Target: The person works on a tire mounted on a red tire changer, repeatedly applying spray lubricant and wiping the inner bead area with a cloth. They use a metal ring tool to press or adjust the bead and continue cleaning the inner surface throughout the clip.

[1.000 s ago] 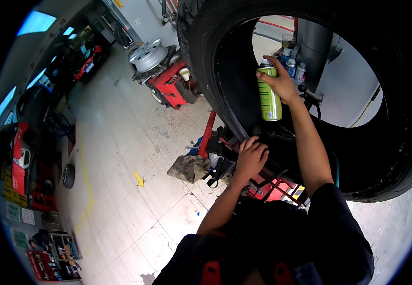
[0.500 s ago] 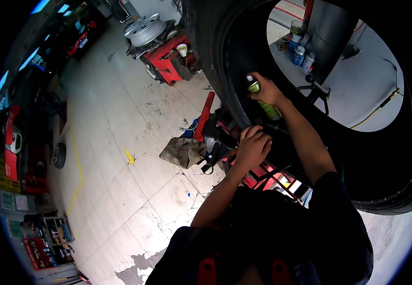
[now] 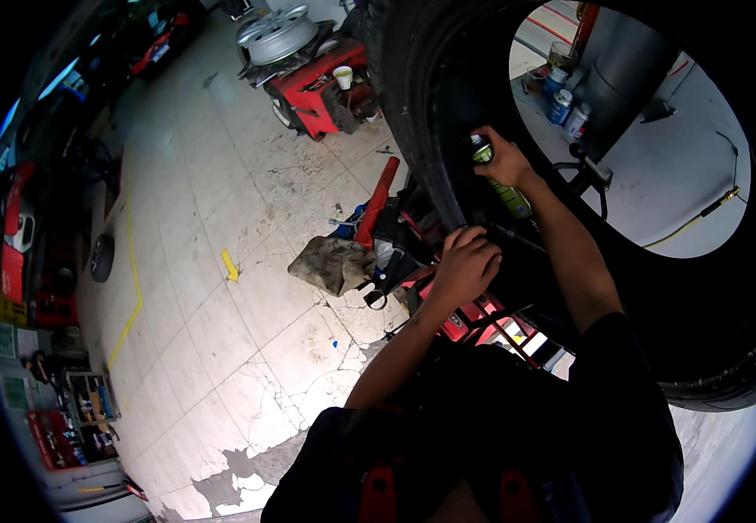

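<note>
The right hand point(image 3: 507, 159) is keeping its grip closed around a green spray can point(image 3: 510, 197), which is leaning inside the hollow of a big black tire point(image 3: 430, 131); the can's own contents are not showing. The left hand point(image 3: 467, 261) is resting its bent fingers on the tire's edge, and how tight that grip is being held, I cannot tell. Through the tire's opening, a blue can point(image 3: 560, 108) and a white can point(image 3: 577, 120) are standing near a clear jar point(image 3: 562, 56), its contents looking too small to tell, beside a dark pillar point(image 3: 630, 78). A pale cup point(image 3: 343, 77) is sitting on a red machine point(image 3: 317, 109), near a silver wheel point(image 3: 277, 35). A red bar point(image 3: 378, 202) and a stained cloth point(image 3: 332, 265) are lying left of the tire, while the right forearm point(image 3: 574, 253) is blocking part of its inside
</note>
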### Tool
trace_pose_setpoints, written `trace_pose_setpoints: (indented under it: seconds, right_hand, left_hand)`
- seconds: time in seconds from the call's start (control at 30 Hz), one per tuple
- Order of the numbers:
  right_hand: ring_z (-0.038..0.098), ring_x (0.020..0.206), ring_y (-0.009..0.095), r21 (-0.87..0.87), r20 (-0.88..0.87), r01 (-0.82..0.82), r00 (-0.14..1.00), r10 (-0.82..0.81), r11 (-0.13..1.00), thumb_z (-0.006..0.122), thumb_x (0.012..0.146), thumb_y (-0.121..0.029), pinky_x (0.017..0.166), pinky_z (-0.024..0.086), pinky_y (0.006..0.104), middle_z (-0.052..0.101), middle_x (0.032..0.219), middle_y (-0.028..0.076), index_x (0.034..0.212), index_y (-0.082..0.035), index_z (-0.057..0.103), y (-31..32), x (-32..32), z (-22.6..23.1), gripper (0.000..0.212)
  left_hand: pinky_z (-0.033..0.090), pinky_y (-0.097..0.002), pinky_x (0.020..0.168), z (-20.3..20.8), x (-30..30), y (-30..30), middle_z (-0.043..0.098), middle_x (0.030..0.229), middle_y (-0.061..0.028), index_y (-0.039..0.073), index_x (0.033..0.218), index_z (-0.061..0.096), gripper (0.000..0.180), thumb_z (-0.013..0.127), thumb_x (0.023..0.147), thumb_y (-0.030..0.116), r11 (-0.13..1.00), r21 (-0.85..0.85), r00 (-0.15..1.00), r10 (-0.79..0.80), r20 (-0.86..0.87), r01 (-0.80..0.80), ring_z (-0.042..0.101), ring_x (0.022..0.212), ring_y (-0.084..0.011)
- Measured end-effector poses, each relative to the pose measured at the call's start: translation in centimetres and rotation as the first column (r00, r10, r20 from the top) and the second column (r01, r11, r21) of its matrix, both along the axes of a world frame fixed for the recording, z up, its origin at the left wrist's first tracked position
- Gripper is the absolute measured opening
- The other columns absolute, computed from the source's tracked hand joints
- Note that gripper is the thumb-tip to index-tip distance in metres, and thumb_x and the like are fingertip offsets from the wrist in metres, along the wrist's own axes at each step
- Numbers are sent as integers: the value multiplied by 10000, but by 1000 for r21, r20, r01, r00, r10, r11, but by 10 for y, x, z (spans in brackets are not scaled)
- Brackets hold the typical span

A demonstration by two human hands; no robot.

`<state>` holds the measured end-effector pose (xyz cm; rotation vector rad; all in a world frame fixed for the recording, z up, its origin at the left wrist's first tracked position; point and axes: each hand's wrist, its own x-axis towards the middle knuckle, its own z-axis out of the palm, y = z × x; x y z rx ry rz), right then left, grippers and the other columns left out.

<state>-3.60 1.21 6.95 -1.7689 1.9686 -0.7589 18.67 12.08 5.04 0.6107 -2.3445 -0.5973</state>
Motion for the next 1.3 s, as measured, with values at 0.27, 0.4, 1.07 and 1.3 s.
trace_pose_setpoints:
  seconds: [0.27, 0.4, 1.07, 1.3]
  right_hand:
    - [594, 1043, 402, 9, 23, -73, 997, 73, 997, 749, 644, -187, 908, 475, 442, 618, 1104, 209, 1248, -186, 457, 5, 6, 7, 671]
    - [595, 1044, 398, -68, 87, -165, 981, 171, 984, 745, 654, -182, 903, 475, 439, 616, 1106, 208, 1251, -187, 454, 9, 2, 8, 664]
    - [622, 1009, 362, 17, -117, -181, 976, 181, 983, 758, 651, -171, 856, 490, 428, 632, 1070, 197, 1248, -164, 439, 16, -12, 6, 677]
    - [631, 980, 340, 42, 1, -294, 956, 294, 955, 755, 660, -145, 834, 489, 418, 639, 1044, 177, 1253, -170, 439, 10, -9, 24, 672]
  left_hand:
    - [304, -404, 1018, 0, 0, 0, 674, 937, -52, 89, 904, 684, 114, 628, 841, 165, 1000, -9, 1000, -3, 8, 3, 517, 1163, -231]
    - [301, -402, 1020, 0, 0, 0, 676, 942, -51, 87, 909, 683, 116, 625, 847, 166, 1000, -5, 1000, -9, -1, 9, 515, 1169, -232]
    - [304, -399, 1028, -3, 0, 0, 675, 944, -40, 97, 896, 684, 100, 636, 840, 164, 999, -7, 999, -32, -34, 32, 517, 1171, -224]
    - [294, -413, 1043, 2, 3, 0, 675, 956, -55, 86, 928, 681, 119, 636, 844, 158, 997, 49, 997, -58, -45, 60, 496, 1212, -242]
